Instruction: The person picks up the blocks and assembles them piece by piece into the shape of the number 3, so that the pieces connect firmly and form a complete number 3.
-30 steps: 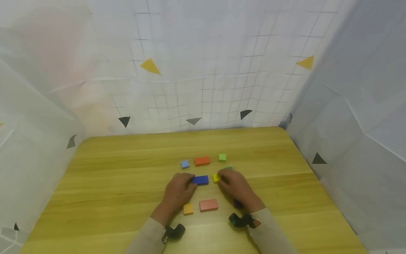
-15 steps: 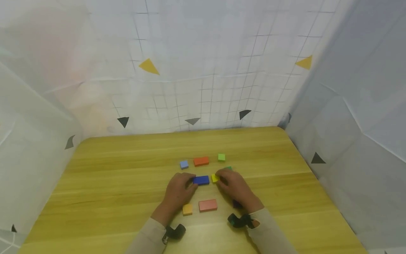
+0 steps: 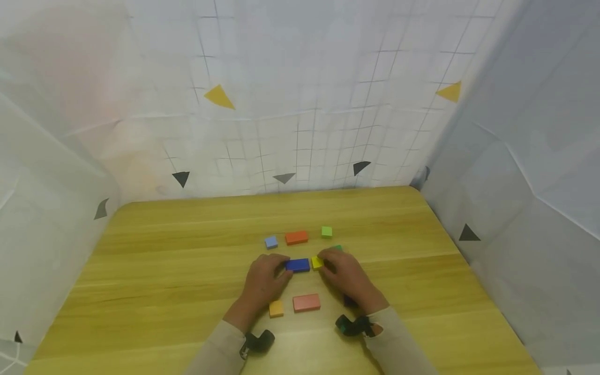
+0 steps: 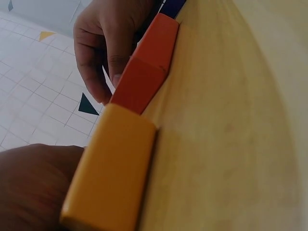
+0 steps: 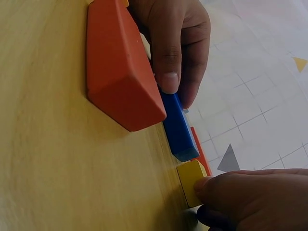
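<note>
Left hand (image 3: 264,278) is clamped on the left end of the blue block (image 3: 297,265) — my right wrist view has its thumb on the near long side, fingers round the far side. Right hand (image 3: 347,273) has the yellow block (image 3: 315,262) pinched, thumb at the near edge, forefinger at the far one. For clean handling I'd use light, even pressure, blocks flat on the table (image 3: 197,234), small slides over lifts. A hard squeeze could twist yellow, since it's short. I'd watch the right knuckles too: green block (image 3: 337,248) sits just beyond, partly hidden. Orange block (image 3: 276,309) is close by the left hand's base; contact not clear to me. Positions: blue extends right from the left hand, right end free and facing yellow. Yellow is at the right hand's left side, under its fingertips. Between them, a thin gap in head view — right wrist can't confirm it. Pink block (image 3: 307,303) lies nearer the camera, touching neither hand.
</note>
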{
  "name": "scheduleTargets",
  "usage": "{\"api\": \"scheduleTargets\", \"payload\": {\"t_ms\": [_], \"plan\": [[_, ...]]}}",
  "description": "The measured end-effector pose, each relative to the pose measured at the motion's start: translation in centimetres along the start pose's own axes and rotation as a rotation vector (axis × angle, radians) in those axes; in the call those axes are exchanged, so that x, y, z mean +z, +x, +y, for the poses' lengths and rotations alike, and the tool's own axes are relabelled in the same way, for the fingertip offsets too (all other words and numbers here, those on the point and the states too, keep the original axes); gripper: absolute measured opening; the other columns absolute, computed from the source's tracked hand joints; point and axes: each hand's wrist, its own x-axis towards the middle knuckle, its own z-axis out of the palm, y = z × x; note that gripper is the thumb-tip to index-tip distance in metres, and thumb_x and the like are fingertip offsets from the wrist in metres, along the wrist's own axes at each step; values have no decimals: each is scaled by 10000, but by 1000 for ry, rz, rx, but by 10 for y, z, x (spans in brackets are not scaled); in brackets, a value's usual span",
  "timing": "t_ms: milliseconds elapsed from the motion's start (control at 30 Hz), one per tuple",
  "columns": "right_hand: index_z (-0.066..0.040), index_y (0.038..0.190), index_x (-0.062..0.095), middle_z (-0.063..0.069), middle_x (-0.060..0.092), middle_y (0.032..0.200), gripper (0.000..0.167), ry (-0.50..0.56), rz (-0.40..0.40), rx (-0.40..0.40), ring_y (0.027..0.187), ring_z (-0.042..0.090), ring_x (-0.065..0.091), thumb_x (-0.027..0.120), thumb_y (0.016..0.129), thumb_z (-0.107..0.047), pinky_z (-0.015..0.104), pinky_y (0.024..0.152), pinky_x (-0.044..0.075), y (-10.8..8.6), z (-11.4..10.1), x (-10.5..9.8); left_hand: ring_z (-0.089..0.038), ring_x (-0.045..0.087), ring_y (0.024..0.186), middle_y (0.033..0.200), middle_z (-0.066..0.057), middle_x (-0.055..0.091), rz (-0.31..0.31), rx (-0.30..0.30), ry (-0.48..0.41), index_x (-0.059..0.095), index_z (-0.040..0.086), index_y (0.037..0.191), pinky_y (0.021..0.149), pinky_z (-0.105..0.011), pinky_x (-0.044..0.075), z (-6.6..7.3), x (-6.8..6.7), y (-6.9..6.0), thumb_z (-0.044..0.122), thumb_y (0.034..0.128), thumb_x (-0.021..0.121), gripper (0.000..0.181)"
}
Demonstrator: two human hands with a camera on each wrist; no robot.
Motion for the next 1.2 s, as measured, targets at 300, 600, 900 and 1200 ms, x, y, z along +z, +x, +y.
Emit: {"api": "scheduleTargets", "payload": {"t_ms": [300, 600, 900, 1200], "plan": [[-109, 1139, 721, 31, 716, 1165, 304, 13, -12, -7, 1105, 210, 661, 791, 845, -148, 403, 947, 527, 0, -3, -1, -221, 643, 1001, 1118, 13, 735, 5, -4, 4, 729, 169, 1154, 885, -439, 472, 2, 3, 2, 325, 868, 756, 327], [-105, 1140, 723, 33, 715, 1163, 305, 11, -16, 3, 1100, 211, 659, 790, 846, -148, 403, 944, 527, 0, -4, -1, -225, 640, 972, 1099, 2, 739, 28, 8, 12, 732, 153, 1139, 858, -429, 469, 5, 1, 1, 295, 850, 776, 325], [-89, 1141, 722, 42, 714, 1161, 308, 12, -19, -6, 1088, 219, 656, 788, 845, -142, 403, 935, 529, 2, -6, -1, -210, 630, 974, 1101, 7, 737, 13, -8, 0, 728, 155, 1150, 876, -431, 463, 6, 0, 2, 306, 868, 759, 322], [-120, 1142, 724, 9, 715, 1155, 298, 6, -22, 5, 1086, 189, 656, 787, 854, -157, 386, 930, 534, 0, -3, 0, -197, 628, 968, 1097, 30, 739, 17, -9, 1, 732, 172, 1146, 858, -410, 461, 4, 2, 2, 322, 867, 760, 318]]}}
